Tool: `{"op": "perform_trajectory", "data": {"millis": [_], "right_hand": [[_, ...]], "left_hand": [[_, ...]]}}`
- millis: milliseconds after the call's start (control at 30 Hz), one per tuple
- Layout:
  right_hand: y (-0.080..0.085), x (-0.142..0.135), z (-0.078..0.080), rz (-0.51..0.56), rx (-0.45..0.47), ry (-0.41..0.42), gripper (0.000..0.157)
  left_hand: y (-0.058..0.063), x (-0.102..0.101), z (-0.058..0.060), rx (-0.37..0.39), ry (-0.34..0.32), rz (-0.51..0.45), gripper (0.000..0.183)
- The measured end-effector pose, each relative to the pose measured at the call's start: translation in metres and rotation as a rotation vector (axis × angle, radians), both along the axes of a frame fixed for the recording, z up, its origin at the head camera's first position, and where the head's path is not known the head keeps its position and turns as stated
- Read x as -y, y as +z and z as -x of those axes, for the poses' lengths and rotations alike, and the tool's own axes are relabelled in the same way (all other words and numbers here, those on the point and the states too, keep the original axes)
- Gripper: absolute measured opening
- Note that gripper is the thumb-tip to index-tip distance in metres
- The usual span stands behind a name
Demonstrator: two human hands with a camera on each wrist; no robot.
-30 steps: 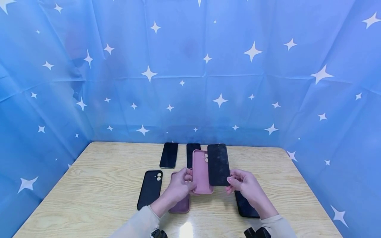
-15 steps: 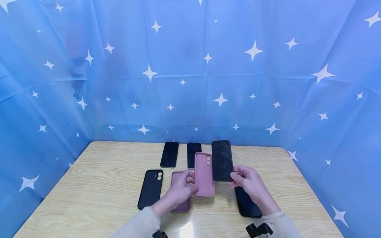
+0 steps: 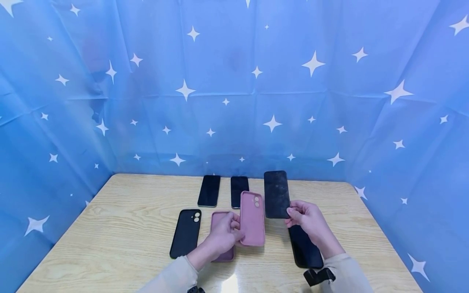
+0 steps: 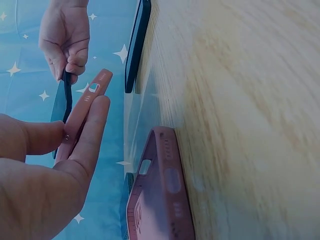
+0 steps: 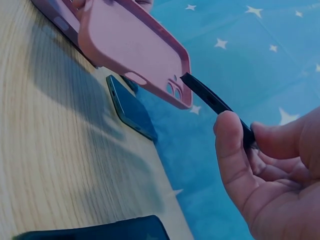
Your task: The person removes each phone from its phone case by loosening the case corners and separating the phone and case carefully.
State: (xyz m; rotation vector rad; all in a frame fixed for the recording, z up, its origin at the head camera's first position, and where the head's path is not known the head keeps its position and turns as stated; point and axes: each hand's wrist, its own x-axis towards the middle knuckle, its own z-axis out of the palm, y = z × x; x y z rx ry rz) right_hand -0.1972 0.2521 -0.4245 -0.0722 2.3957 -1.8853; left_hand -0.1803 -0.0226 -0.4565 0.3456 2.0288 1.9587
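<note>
Head view: left grip (image 3: 222,235) pinches a pink case (image 3: 253,224), right grip (image 3: 308,221) a black phone (image 3: 276,195). Case kinda blocks another phone (image 3: 239,189) near the bench (image 3: 121,219)'s far edge.

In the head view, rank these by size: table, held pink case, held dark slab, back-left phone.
1. Table
2. Held pink case and held dark slab: too alike to rank
3. Back-left phone, though it lies farther from the camera
</note>
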Motion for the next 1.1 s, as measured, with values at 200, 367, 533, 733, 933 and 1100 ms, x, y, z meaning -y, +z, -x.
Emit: {"op": "perform_trajectory", "data": {"millis": [200,367,533,733,933,1100], "right_hand": [[0.000,-0.001,0.005,-0.003,0.015,-0.017,0.034],[-0.002,-0.002,0.011,-0.017,0.037,-0.031,0.036],[-0.007,-0.003,0.018,-0.048,0.046,-0.042,0.041],[-0.012,-0.001,0.026,-0.064,0.050,-0.034,0.044],[-0.017,0.000,0.036,-0.070,0.070,-0.033,0.045],[-0.023,0.001,0.045,-0.110,0.089,-0.037,0.044]], "left_hand": [[-0.004,0.000,-0.001,0.000,-0.004,-0.039,0.024],[-0.005,0.000,-0.003,0.003,-0.010,-0.081,0.025],[-0.005,0.000,-0.005,0.023,-0.013,-0.090,0.023],[-0.005,0.000,-0.007,0.037,-0.025,-0.099,0.024],[-0.005,0.000,-0.007,0.035,-0.027,-0.089,0.025],[-0.005,-0.001,-0.007,0.027,-0.026,-0.079,0.024]]}}
